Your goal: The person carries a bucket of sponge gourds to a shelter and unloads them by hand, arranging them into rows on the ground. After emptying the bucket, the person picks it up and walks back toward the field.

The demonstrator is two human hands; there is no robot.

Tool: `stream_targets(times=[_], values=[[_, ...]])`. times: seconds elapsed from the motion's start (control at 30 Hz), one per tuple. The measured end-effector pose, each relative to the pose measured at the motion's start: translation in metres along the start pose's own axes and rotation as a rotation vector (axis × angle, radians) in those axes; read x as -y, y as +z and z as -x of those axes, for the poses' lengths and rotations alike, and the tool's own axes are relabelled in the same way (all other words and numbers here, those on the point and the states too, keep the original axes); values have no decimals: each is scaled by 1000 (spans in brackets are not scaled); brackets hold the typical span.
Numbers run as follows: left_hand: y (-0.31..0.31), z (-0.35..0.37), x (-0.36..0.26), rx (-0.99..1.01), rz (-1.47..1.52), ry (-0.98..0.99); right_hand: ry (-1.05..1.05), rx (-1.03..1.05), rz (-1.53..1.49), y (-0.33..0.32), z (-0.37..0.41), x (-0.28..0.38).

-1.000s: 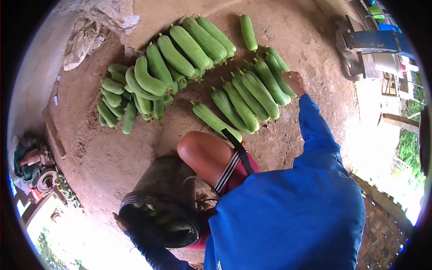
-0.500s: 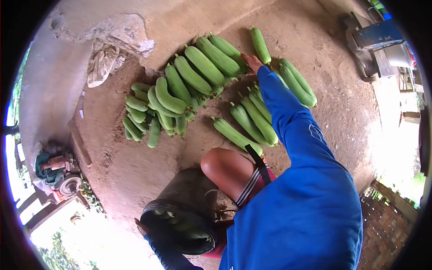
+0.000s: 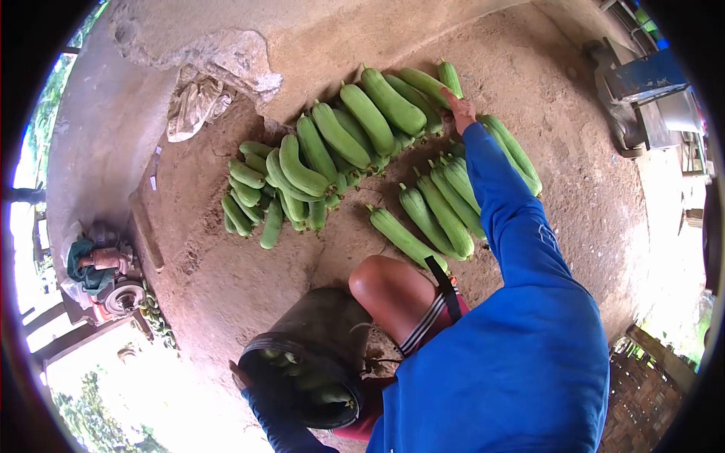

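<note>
My right hand (image 3: 460, 111) reaches forward and grips the near end of a green luffa gourd (image 3: 425, 83) at the right end of the pile. Beneath and beside it lie several more luffas (image 3: 365, 117), heaped on the dirt floor. A separate row of luffas (image 3: 436, 209) lies nearer to me, partly behind my right sleeve. At lower left, my left hand (image 3: 240, 374) holds the rim of a dark bucket (image 3: 317, 323), tilted with its mouth towards me. Some luffas (image 3: 310, 377) show inside it; its depth is in shadow.
A single luffa (image 3: 449, 78) lies beyond my right hand. A crumpled sack (image 3: 198, 106) rests by the wall at the back left. Machinery with a pulley wheel (image 3: 123, 298) stands at left, near a wooden plank (image 3: 146, 230). Blue-painted equipment (image 3: 646, 75) stands at far right.
My right hand has moved a little farther out and right, and the luffa it grips has swung away from its neighbours. My left hand stays at the bucket rim. The view has shifted slightly.
</note>
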State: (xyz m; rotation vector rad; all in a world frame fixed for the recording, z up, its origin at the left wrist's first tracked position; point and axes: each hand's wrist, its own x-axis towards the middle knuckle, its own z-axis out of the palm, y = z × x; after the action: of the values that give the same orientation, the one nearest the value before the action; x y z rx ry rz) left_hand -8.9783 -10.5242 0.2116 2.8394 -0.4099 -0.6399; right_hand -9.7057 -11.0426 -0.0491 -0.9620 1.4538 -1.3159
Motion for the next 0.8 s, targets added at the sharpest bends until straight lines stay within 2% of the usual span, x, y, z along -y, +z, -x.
stream_targets(times=[0.07, 0.13, 0.17, 0.23, 0.33, 0.37, 0.43, 0.57, 0.63, 0.73, 0.8], values=[[3, 0, -2, 3, 0, 0, 535, -155, -51, -8, 2, 26], [5, 0, -3, -1, 3, 11, 679, -210, -130, -15, 7, 29], [5, 0, -5, 2, 0, 6, 331, -59, -115, -30, 5, -14], [4, 1, -4, -5, -3, 10, -17, 90, -100, -35, 6, -32], [4, 1, -8, -4, -8, 20, 44, 26, -41, -39, 6, -39], [3, -1, -9, -1, -5, 21, -127, 97, -21, -41, 7, -39], [3, -1, -8, -6, -6, 25, -300, 170, 0, -45, 8, -35], [2, -1, -11, -6, -6, 28, -28, 190, -84, -44, 34, 28], [4, -2, -11, -8, -7, 34, 48, 169, -94, -47, 33, 37], [4, -2, -9, -11, -11, 32, -73, 169, 47, -40, 24, 54], [7, -2, -9, -10, -19, 35, 297, -93, 146, -30, 13, 62]])
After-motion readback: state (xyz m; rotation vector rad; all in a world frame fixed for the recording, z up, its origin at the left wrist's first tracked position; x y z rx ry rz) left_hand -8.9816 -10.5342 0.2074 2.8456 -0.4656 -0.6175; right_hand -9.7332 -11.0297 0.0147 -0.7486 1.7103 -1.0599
